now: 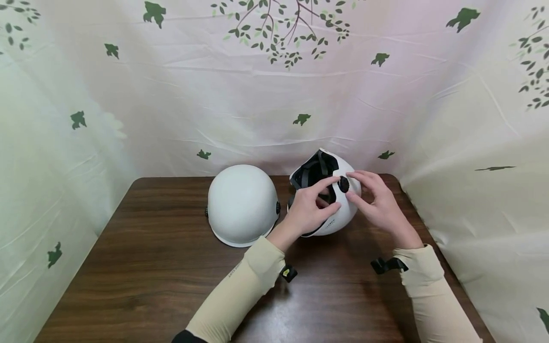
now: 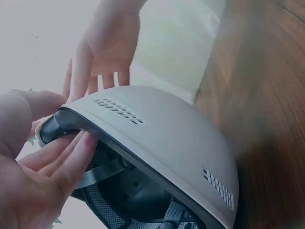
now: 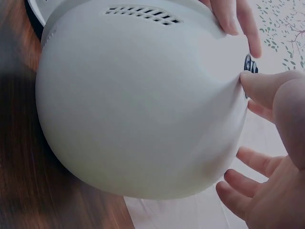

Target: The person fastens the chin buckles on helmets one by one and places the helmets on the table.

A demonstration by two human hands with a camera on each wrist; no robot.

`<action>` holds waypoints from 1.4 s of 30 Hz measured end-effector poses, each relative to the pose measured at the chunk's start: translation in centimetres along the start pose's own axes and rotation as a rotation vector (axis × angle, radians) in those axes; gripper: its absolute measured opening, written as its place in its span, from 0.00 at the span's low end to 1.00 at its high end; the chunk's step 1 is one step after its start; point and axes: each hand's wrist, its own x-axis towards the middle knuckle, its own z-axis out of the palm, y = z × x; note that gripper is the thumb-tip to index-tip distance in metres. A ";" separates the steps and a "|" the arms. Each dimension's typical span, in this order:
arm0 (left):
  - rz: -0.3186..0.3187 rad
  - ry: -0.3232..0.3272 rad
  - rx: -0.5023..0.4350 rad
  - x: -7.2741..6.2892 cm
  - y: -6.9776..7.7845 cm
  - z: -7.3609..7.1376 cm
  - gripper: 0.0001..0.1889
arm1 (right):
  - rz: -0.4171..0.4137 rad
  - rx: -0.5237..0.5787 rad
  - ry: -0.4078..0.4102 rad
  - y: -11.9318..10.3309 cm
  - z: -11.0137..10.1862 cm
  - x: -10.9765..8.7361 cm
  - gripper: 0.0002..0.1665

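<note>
1. The left hand [image 1: 310, 209] holds the tilted helmet [image 1: 339, 214] in a closed grip at its rim: the fingers [image 2: 62, 157] curl under the dark edge into the padded inside, and the forefinger reaches up beside the black knob [image 1: 343, 184] on the shell.
2. The right hand [image 1: 377, 202] has a wide, relaxed grip. Its fingertips touch the shell just beside the knob and the thumb presses the white side, closing on nothing.
3. The tilted helmet rests on its side on the far right of the wooden surface [image 1: 163, 267], opening turned toward the curtain [image 1: 257, 119].
4. A second helmet [image 1: 242, 205] sits dome-up just to its left, untouched.
5. Judging from this, work on the knob seems only started; the knob sits in place.
6. Hidden: the straps' state inside, and the knob's fastening, covered by fingers.
</note>
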 end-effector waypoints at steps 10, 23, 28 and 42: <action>0.002 0.054 -0.087 -0.7 -0.8 -0.6 0.31 | 0.086 0.078 -0.078 0.3 0.1 -0.2 0.37; -0.155 0.244 -0.623 -2.0 -2.7 -1.2 0.34 | 0.143 0.095 -0.082 -0.5 -0.1 0.1 0.41; -0.222 0.257 -0.767 -2.3 -3.1 -1.2 0.35 | 0.164 0.090 -0.099 -0.4 -0.3 -0.1 0.43; -0.256 0.345 -0.963 -3.0 -3.9 -1.4 0.36 | 0.175 0.105 -0.089 -0.1 -0.5 -0.2 0.42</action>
